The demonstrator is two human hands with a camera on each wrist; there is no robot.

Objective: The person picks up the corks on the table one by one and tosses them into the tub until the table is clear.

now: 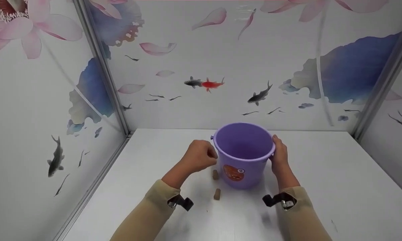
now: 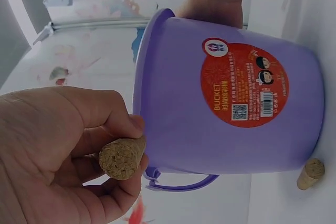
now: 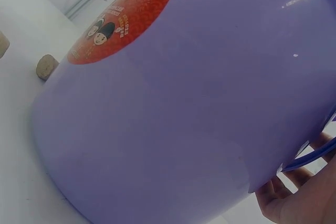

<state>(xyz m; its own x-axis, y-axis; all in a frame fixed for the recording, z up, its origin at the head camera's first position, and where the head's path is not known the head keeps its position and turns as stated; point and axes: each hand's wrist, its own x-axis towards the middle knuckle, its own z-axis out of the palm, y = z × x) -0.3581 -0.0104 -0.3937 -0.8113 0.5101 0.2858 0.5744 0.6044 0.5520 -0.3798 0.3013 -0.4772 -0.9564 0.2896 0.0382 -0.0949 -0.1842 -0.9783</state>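
Observation:
A purple plastic bucket (image 1: 254,170) stands upright on the white table, a red round label on its front. Beside its left rim is my left hand (image 1: 199,155); the left wrist view shows thumb and fingertips pinching a cork (image 2: 122,159), its round end towards the camera. My right hand (image 1: 280,155) grips the bucket's right rim, fingers (image 3: 299,174) curled under it by the blue-purple handle. Two more corks lie on the table: one cork (image 1: 215,174) close to the bucket's lower left side, another cork (image 1: 217,194) nearer to me.
White panels with painted fish and lotus flowers enclose the table (image 1: 154,144) at the back and both sides. A grey metal post (image 1: 102,67) stands at the back left corner. The bucket's handle (image 2: 184,186) hangs along its far side.

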